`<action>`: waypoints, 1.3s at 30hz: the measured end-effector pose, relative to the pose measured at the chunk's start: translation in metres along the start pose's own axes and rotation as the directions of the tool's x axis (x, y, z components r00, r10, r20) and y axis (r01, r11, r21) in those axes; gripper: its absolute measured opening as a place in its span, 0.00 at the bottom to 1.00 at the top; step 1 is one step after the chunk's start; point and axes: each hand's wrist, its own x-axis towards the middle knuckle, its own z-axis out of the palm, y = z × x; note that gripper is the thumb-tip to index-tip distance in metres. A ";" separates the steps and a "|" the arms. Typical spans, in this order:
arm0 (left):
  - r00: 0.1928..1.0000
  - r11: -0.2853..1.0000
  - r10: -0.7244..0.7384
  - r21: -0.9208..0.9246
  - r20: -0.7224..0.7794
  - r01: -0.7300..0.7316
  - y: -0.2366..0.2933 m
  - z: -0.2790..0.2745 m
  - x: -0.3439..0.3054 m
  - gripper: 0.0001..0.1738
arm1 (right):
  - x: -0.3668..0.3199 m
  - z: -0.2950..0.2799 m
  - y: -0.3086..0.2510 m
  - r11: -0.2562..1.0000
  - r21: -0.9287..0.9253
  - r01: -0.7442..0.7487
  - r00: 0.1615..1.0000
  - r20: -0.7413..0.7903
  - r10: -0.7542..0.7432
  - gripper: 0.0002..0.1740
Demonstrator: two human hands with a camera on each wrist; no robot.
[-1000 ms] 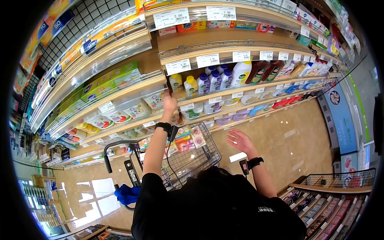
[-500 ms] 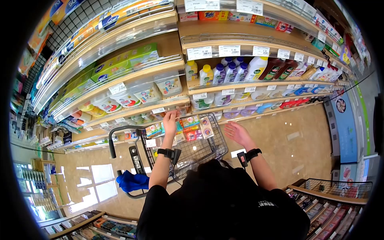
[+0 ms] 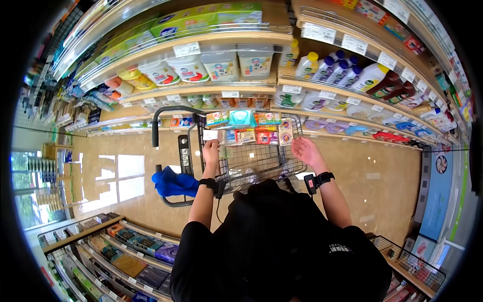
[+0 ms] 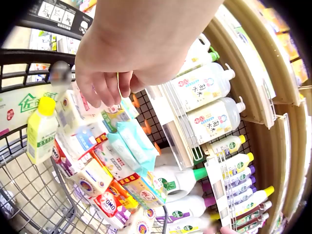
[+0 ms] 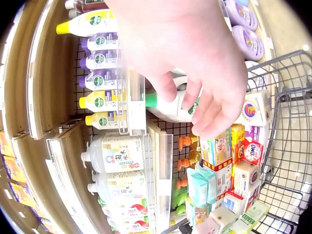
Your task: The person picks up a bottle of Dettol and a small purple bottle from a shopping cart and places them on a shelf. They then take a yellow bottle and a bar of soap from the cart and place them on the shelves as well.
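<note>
My left hand (image 3: 211,151) hangs over the shopping cart (image 3: 236,173), fingers loosely bent and nothing evident in their grip. In the left wrist view its fingertips overlap a pale pink-and-white pack (image 4: 87,101). Packs fill the far side of the cart: a turquoise soft pack (image 3: 242,118), an OMO pack (image 4: 109,204) and several boxed bars. A yellow-capped bottle (image 4: 41,129) is among them, close to the left hand. My right hand (image 3: 306,150), empty with relaxed fingers, is by the cart's right rim, beside a pack with round emblems (image 3: 285,132).
Shelves run along the far side, with pump-top jugs (image 3: 220,64), yellow-capped bottles (image 3: 307,64) and purple-capped bottles (image 3: 324,68). A blue cloth (image 3: 173,182) hangs on the cart's handle. Behind me stands another low shelf (image 3: 136,251) with boxed goods.
My left hand has drawn back from the shelf beside the yellow-capped bottles to above the cart's packs. My right hand stays low by the cart's right side. The head view has tilted and turned.
</note>
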 end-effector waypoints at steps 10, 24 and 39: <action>0.997 0.973 -0.075 0.218 -0.010 0.075 -0.080 -0.044 0.021 0.20 | 0.020 0.017 0.020 0.995 -0.069 -0.069 0.997 0.034 0.071 0.13; 0.961 0.735 -0.265 0.662 0.080 0.148 -0.108 -0.022 0.045 0.43 | -0.013 0.010 0.009 0.999 -0.040 -0.008 0.998 -0.055 0.005 0.14; 0.994 0.639 -0.076 0.769 0.073 -0.008 -0.085 -0.017 0.026 0.24 | -0.021 -0.015 0.014 0.999 0.002 0.032 0.998 -0.058 -0.032 0.13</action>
